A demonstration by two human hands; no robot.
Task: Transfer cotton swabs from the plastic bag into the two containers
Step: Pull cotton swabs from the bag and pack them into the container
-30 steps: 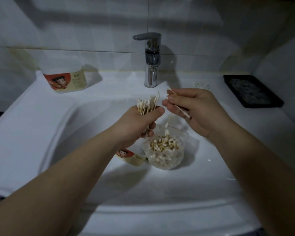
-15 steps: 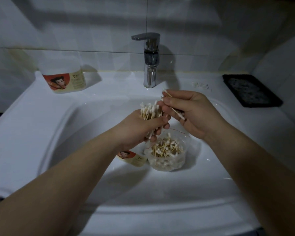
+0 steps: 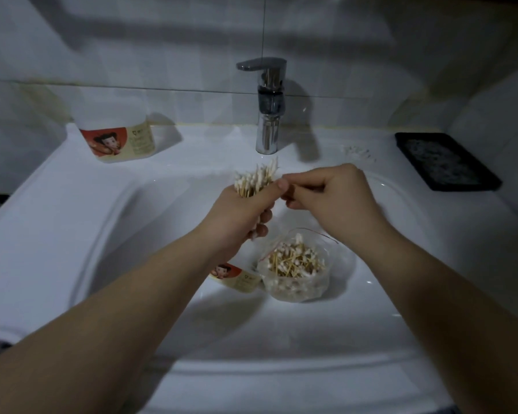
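Observation:
My left hand (image 3: pixel 245 210) grips an upright bundle of cotton swabs (image 3: pixel 256 180) above the sink basin. My right hand (image 3: pixel 326 195) is curled, its fingertips touching the bundle's right side beside my left thumb; whether it holds a swab is hidden. Below the hands, an open clear plastic bag (image 3: pixel 296 270) full of wooden-stemmed swabs sits in the basin. A labelled container (image 3: pixel 237 277) lies beside the bag, mostly hidden by my left forearm. A second labelled container (image 3: pixel 117 135) stands on the back left of the sink ledge.
The white sink (image 3: pixel 72 234) fills the view, with a chrome faucet (image 3: pixel 268 106) at the back centre. A black tray (image 3: pixel 446 161) rests on the right ledge. A few loose swabs (image 3: pixel 358 152) lie on the ledge left of the tray.
My right hand, which held a single swab apart from the bundle, has moved left to the bundle. The swab no longer shows in its fingers. My left hand keeps gripping the bundle.

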